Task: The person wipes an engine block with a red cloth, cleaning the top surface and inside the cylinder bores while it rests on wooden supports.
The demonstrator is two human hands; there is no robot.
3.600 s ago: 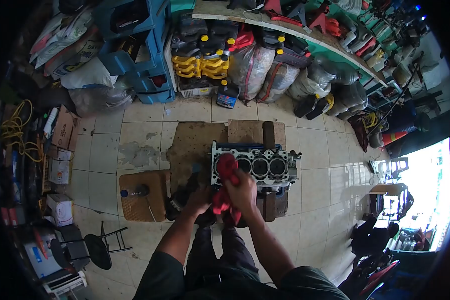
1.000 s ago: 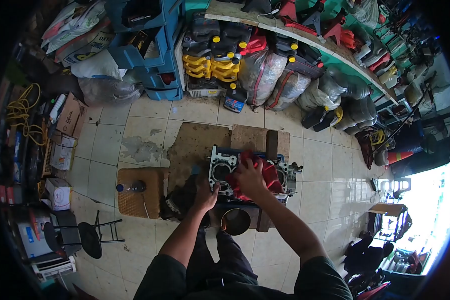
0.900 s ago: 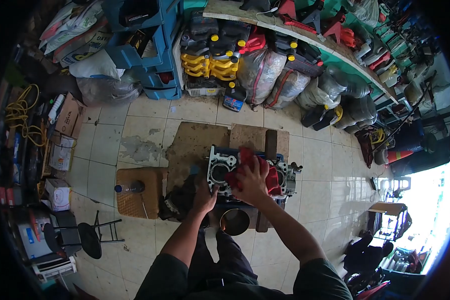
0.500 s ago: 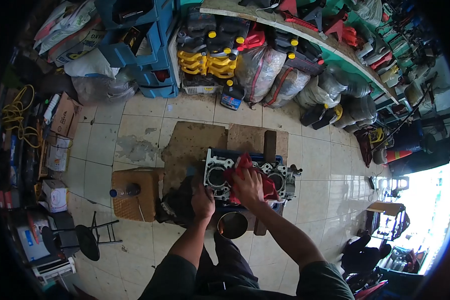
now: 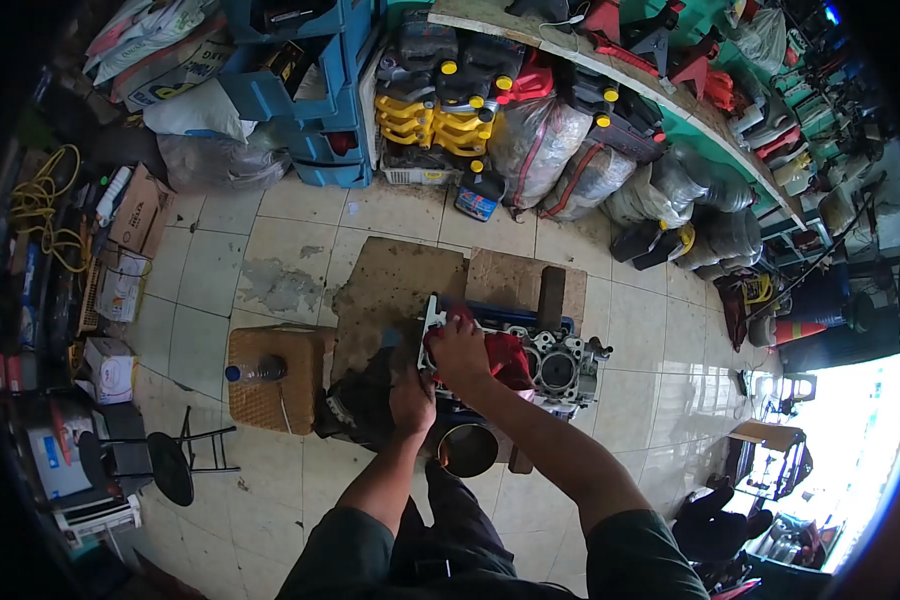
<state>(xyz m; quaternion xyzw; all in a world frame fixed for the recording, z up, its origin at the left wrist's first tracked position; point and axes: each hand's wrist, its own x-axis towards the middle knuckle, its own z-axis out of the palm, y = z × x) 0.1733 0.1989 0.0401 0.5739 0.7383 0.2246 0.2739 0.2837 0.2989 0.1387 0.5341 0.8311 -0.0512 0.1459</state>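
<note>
A metal engine block (image 5: 586, 377) with round cylinder bores lies over cardboard on the floor. My right hand (image 5: 462, 358) presses a red cloth (image 5: 511, 362) onto its top face, near the left end. The cloth spreads right from under the palm and hides part of the bores. At the block's near left corner, my left hand (image 5: 411, 402) is closed around the edge, its fingertips partly hidden. Dark, crumpled material (image 5: 358, 405) lies just left of that hand. A round metal pan (image 5: 469, 450) sits on the near side of the block.
Left of the block stands a woven-topped stool (image 5: 300, 385) with a plastic bottle (image 5: 258, 370) on it. A black folding stool (image 5: 173, 470) is farther left. Oil jugs (image 5: 479, 192), stuffed sacks (image 5: 540, 150) and blue bins (image 5: 325, 150) line the far wall. Cardboard (image 5: 390, 275) covers some floor tiles.
My right hand has slid left along the block with the red cloth, baring the right bore. My left hand stays at the block's left end. The view has shifted slightly.
</note>
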